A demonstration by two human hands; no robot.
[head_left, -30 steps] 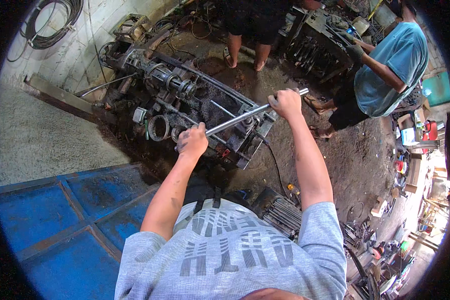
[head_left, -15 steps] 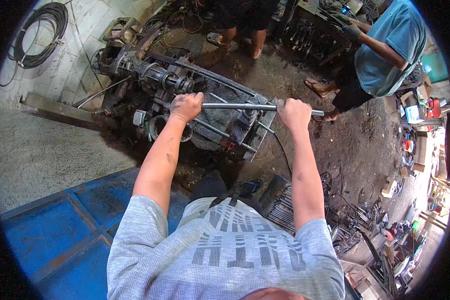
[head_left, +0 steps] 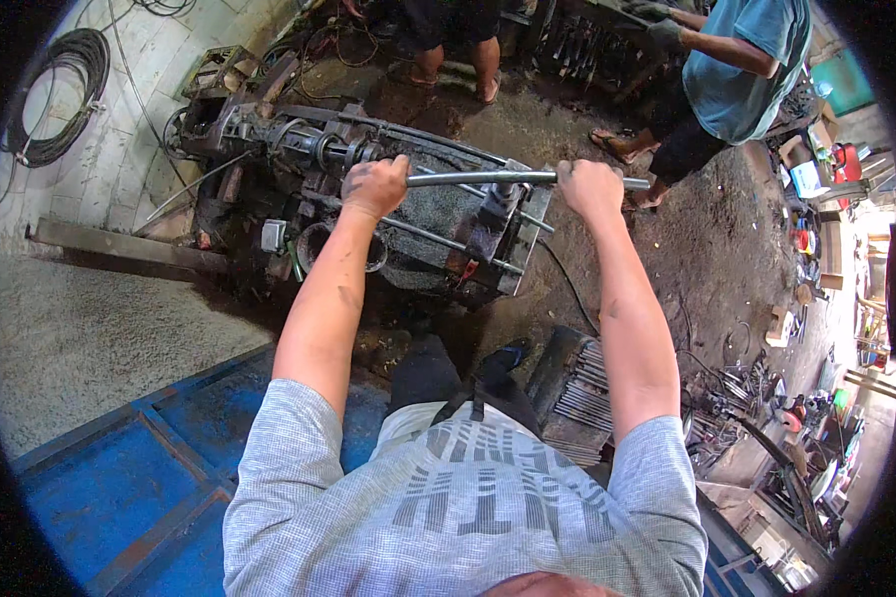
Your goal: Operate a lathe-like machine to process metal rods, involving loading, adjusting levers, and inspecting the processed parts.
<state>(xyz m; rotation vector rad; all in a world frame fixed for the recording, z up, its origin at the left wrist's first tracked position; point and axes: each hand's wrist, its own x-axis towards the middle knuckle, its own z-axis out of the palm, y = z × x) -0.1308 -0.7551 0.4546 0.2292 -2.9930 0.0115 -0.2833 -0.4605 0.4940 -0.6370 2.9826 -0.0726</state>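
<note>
A long steel bar point(head_left: 480, 178) runs crosswise in front of me, over the right end of a grimy metal machine. My left hand point(head_left: 376, 187) is closed around the bar's left end. Further right, my right hand point(head_left: 589, 189) grips it, and a short length of bar sticks out past the fist. Between my hands the bar passes over an upright metal post point(head_left: 501, 202) on the machine's end plate; whether it goes through the post's head, I cannot tell. Steel rods point(head_left: 423, 235) run along the machine frame below. A ring-shaped part point(head_left: 314, 147) sits further left on it.
A blue metal panel point(head_left: 90, 453) lies at lower left. Beside my right forearm is a stack of metal rods point(head_left: 584, 388). A person in a blue shirt point(head_left: 752, 85) stands at upper right, and another person's legs point(head_left: 486, 65) show beyond the machine. A coiled cable point(head_left: 65, 95) hangs on the wall.
My view has shifted and turned slightly, so the bar, machine and both hands appear higher. Both hands keep their hold on the bar. The blue-shirted person's hands are nearer the top edge.
</note>
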